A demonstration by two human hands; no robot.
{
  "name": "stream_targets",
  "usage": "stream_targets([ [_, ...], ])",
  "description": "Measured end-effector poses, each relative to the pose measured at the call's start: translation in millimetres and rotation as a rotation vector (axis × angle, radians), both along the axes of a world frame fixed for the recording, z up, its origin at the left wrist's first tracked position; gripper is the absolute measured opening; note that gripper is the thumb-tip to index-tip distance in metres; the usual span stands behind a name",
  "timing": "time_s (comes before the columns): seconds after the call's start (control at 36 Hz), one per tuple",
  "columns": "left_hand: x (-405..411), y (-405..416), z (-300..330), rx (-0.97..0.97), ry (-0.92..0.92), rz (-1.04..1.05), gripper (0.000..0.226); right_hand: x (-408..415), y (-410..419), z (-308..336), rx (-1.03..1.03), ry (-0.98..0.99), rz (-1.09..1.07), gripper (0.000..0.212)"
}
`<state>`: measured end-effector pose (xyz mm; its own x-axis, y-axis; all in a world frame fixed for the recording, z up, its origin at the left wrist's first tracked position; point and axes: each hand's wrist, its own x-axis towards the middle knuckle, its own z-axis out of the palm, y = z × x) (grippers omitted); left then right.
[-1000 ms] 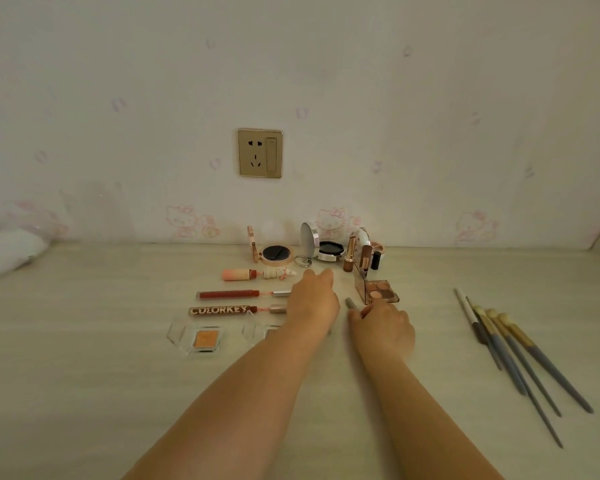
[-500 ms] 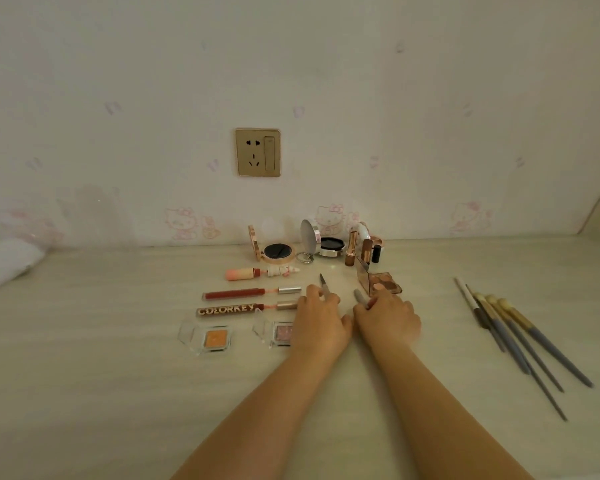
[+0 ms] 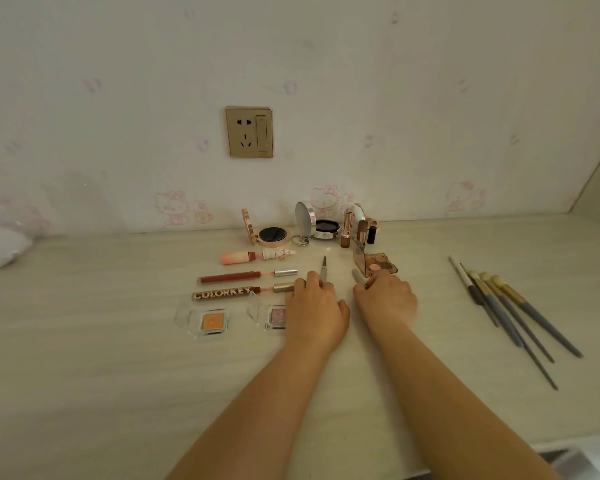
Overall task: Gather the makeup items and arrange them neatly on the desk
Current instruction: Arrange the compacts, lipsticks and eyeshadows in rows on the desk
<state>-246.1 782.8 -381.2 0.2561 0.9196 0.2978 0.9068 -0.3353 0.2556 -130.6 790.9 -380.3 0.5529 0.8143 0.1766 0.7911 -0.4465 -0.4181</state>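
Observation:
My left hand [image 3: 316, 310] grips a thin grey pencil [image 3: 324, 268] whose dark tip points away from me. My right hand [image 3: 385, 301] is closed on a second grey stick [image 3: 357, 276], just in front of an open brown eyeshadow palette [image 3: 376, 266]. To the left lie three lip glosses in a column: a pink one [image 3: 257, 256], a red one [image 3: 246, 277] and one marked COLORKEY [image 3: 239, 292]. Below them sit an orange eyeshadow pan [image 3: 213, 322] and a pink one [image 3: 274, 317], partly hidden by my left hand.
Two open round compacts [image 3: 272, 235] [image 3: 323, 226] and upright lipsticks [image 3: 347, 230] stand against the wall. Several long makeup brushes [image 3: 510, 306] lie fanned out at the right. A wall socket [image 3: 249, 132] is above. The desk's front edge [image 3: 499, 441] runs at bottom right.
Both hands have drawn back toward me. The left hand now holds a pencil with its tip showing, and it has uncovered the ends of the glosses while covering part of the pink pan.

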Motion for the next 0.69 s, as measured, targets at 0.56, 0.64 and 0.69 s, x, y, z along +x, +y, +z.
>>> stream_targets([
  [0.56, 3.0, 1.8, -1.9, -0.012, 0.010, 0.022, 0.044, 0.7, 3.7, -3.3, 0.007, -0.045, -0.020, 0.046],
  [0.64, 3.3, 2.6, -2.5, -0.015, 0.013, 0.024, 0.044, 0.8, 3.8, -3.1, 0.000, -0.042, -0.023, 0.045],
  [0.69, 3.2, 2.7, -2.7, -0.013, 0.010, 0.025, 0.044, 0.9, 4.0, -3.0, -0.004, -0.036, -0.023, 0.045],
])
